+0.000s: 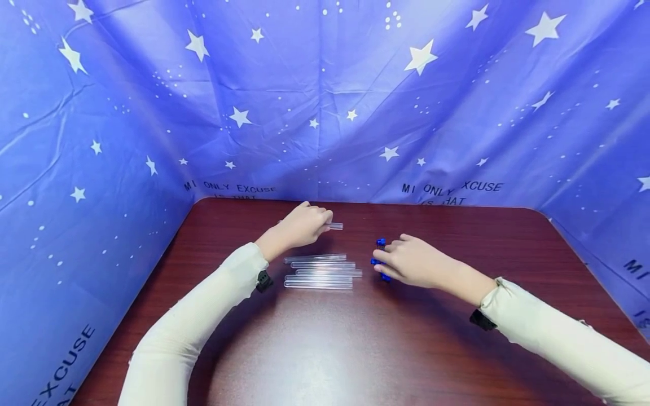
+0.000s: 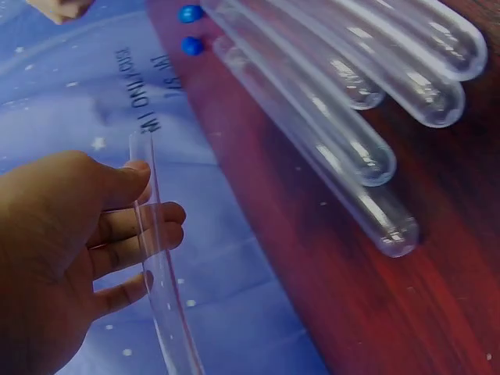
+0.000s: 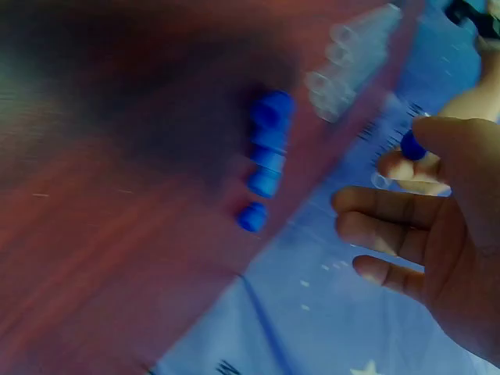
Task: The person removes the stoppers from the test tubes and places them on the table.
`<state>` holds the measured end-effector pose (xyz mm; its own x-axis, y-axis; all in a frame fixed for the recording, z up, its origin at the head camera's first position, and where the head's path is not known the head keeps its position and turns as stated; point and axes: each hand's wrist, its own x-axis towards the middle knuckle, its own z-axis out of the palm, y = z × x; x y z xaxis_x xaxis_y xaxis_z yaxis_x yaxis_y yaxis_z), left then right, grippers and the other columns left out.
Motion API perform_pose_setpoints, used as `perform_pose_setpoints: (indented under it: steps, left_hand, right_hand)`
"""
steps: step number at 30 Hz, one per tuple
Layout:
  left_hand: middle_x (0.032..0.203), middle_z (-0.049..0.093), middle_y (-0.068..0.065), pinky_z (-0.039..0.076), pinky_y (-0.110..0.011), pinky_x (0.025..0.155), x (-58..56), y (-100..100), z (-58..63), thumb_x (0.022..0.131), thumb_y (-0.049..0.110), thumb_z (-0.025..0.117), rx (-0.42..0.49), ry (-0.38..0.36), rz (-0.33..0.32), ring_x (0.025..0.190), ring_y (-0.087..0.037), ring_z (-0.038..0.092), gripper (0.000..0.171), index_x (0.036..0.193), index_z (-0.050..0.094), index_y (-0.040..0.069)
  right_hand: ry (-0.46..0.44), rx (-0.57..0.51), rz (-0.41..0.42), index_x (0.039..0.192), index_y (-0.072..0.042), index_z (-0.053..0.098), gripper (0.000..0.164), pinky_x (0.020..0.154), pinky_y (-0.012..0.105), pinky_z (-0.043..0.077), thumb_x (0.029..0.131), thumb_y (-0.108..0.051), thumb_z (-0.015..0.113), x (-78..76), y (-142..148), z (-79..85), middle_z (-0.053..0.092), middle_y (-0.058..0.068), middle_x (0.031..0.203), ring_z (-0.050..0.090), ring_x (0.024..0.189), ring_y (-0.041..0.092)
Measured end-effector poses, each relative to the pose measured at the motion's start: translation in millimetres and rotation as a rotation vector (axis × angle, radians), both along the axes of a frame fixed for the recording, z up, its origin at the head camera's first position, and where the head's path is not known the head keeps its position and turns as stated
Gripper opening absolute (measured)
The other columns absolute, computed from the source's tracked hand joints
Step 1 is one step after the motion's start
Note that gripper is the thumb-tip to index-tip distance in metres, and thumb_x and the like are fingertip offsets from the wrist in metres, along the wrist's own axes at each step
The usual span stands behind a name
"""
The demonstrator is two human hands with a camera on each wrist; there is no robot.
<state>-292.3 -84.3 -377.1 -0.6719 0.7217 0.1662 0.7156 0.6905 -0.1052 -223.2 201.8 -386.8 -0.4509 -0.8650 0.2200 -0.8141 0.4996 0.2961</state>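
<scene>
My left hand point(image 1: 303, 225) pinches a clear test tube point(image 2: 164, 273) between thumb and fingers; its mouth points toward my right hand in the head view. My right hand point(image 1: 418, 263) pinches a small blue cap point(image 3: 412, 146) between thumb and index finger, the other fingers spread loosely. Below that hand, several more blue caps point(image 3: 266, 158) stand in a row on the table, partly hidden by it in the head view. Several clear test tubes point(image 1: 322, 273) lie side by side near my left wrist, rounded ends to the left.
The dark red wooden table point(image 1: 284, 349) has a bright glare patch at its near middle. A blue star-printed curtain point(image 1: 315, 101) hangs behind the table and along both sides. Black wrist cameras point(image 1: 482, 320) sit under the cream sleeves point(image 1: 553, 338).
</scene>
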Motion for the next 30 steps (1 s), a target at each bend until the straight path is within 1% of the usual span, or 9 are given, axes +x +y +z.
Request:
perform_pose_setpoints:
  steps: [4, 7, 12, 16, 19, 25, 30]
  left_hand:
    - [0.094, 0.071, -0.004, 0.052, -0.045, 0.086, -2.6, -1.2, -8.2, 0.101, 0.021, 0.062, -0.033, -0.016, 0.004, 0.093, -0.021, 0.071, 0.010, 0.102, 0.062, 0.011]
    - [0.094, 0.071, -0.004, 0.052, -0.046, 0.087, -3.5, -2.2, -14.0, 0.101, 0.021, 0.061, -0.044, -0.020, 0.007, 0.094, -0.022, 0.071, 0.011, 0.102, 0.061, 0.011]
    - [0.095, 0.072, -0.005, 0.053, -0.045, 0.087, -5.1, -0.8, -23.8, 0.102, 0.022, 0.059, -0.055, -0.030, 0.010, 0.095, -0.024, 0.071, 0.011, 0.103, 0.060, 0.011]
    - [0.103, 0.071, -0.007, 0.053, -0.047, 0.092, -5.3, 2.6, -31.2, 0.105, 0.023, 0.055, -0.079, -0.055, 0.015, 0.103, -0.026, 0.070, 0.014, 0.109, 0.058, 0.010]
    - [0.108, 0.069, -0.008, 0.052, -0.049, 0.095, -4.9, 3.7, -36.2, 0.106, 0.023, 0.052, -0.089, -0.072, 0.023, 0.107, -0.028, 0.068, 0.015, 0.113, 0.056, 0.010]
    - [0.110, 0.060, -0.010, 0.053, -0.046, 0.090, -4.4, 1.9, -42.5, 0.107, 0.024, 0.051, -0.105, -0.097, 0.040, 0.101, -0.028, 0.068, 0.018, 0.116, 0.054, 0.009]
    - [0.107, 0.061, -0.009, 0.052, -0.045, 0.086, -5.0, -0.2, -45.6, 0.106, 0.026, 0.053, -0.110, -0.085, 0.039, 0.096, -0.028, 0.069, 0.018, 0.113, 0.054, 0.009]
  right_hand:
    - [0.055, 0.040, 0.046, 0.095, -0.016, 0.061, 0.020, 0.063, 0.033, 0.042, 0.095, -0.035, 0.068, 3.3, 3.3, -13.8, 0.062, -0.003, 0.074, 0.060, 0.065, 0.016]
    - [0.065, 0.058, 0.060, 0.093, -0.016, 0.059, 0.021, 0.063, 0.032, 0.041, 0.095, -0.035, 0.068, 5.6, 4.3, -20.2, 0.062, -0.003, 0.073, 0.058, 0.063, 0.017]
    - [0.080, 0.082, 0.068, 0.089, -0.016, 0.056, 0.025, 0.062, 0.031, 0.039, 0.095, -0.037, 0.067, 9.4, 4.5, -27.4, 0.060, -0.002, 0.070, 0.057, 0.062, 0.017]
    - [0.088, 0.093, 0.069, 0.089, -0.016, 0.057, 0.025, 0.062, 0.031, 0.040, 0.094, -0.037, 0.068, 13.3, 4.5, -30.8, 0.059, -0.002, 0.070, 0.058, 0.062, 0.016]
    - [0.099, 0.100, 0.072, 0.087, -0.016, 0.056, 0.026, 0.061, 0.031, 0.039, 0.094, -0.037, 0.069, 16.0, 5.1, -33.1, 0.058, -0.003, 0.068, 0.057, 0.061, 0.016]
    - [0.129, 0.101, 0.084, 0.084, -0.015, 0.054, 0.028, 0.059, 0.030, 0.039, 0.091, -0.036, 0.071, 19.5, 7.3, -38.8, 0.058, -0.003, 0.065, 0.057, 0.059, 0.015]
    - [0.148, 0.095, 0.074, 0.082, -0.014, 0.053, 0.030, 0.058, 0.031, 0.039, 0.089, -0.036, 0.073, 20.1, 8.9, -46.1, 0.058, -0.002, 0.063, 0.057, 0.056, 0.016]
